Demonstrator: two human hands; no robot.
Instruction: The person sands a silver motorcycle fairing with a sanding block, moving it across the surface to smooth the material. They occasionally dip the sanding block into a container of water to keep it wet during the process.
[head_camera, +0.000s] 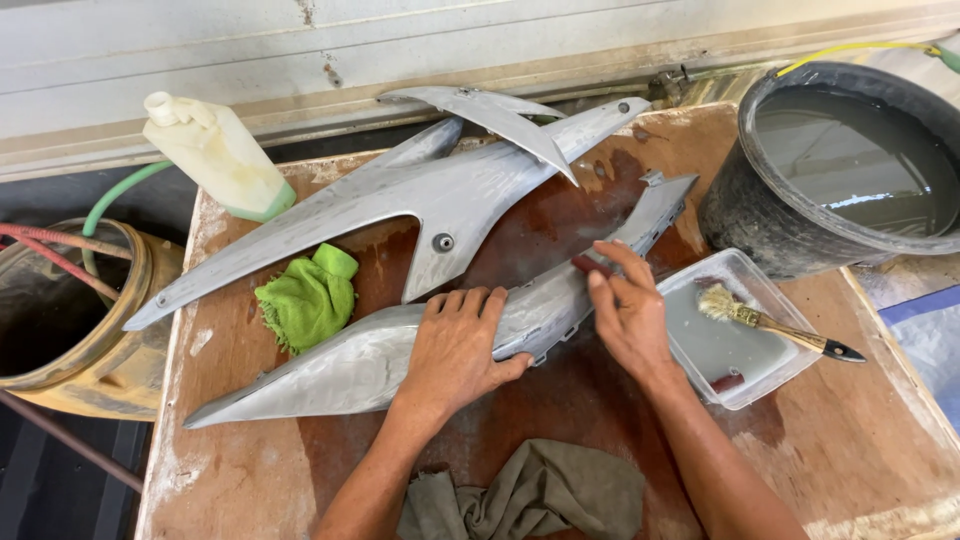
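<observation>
We see a long grey panel (400, 350) lying on the wet brown table (860, 440). Its long axis goes from the lower left to the upper right: the thin pointed end looks to the lower left, and the wider end with a notch looks toward the black bucket (760, 220). The surface is dull and grey, with streaks and pale rubbed places, and it looks wet.

Our left hand (455, 345) lies flat on the middle of the panel, fingers spread, pressing and not closed around anything. Our right hand (628, 312) rests on the upper part of the panel, and its fingers press a small dark red piece (590, 264) against the surface.

Behind the panel a second grey panel (400, 205) lies in the same direction, with a smaller curved grey piece (490, 112) on it. A green cloth (305, 300) sits between the two panels.

A white plastic bottle (215, 150) with a green bottom stands tilted at the far left corner. Just right of our right hand there is a clear rectangular tray (700, 345) with cloudy water, and a brush (770, 322) lies across it. A grey rag (540, 490) lies at the near edge.
</observation>
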